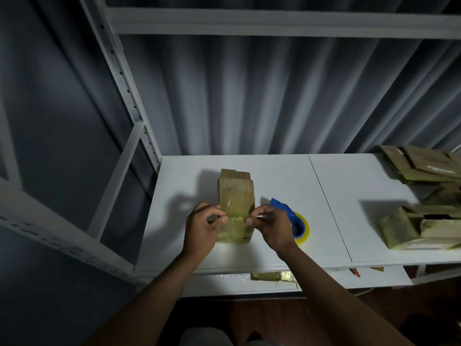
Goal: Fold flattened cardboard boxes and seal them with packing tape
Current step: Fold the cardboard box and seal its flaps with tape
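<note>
A small brown cardboard box (235, 196) lies on the white shelf top (274, 176), its near part covered in shiny yellowish tape. My left hand (203, 227) pinches the box's left edge with thumb and fingers. My right hand (270, 224) pinches the right edge at the same height, fingers curled. Just right of that hand lies a blue tape dispenser with a yellow roll (300, 224), partly hidden behind my right hand.
Flattened and folded cardboard boxes (424, 168) are piled at the shelf's right end, with more taped boxes (414, 227) nearer the front. White metal rack posts (129, 96) stand at left. A grey curtain hangs behind. A lower shelf holds yellowish wrapped items (272, 275).
</note>
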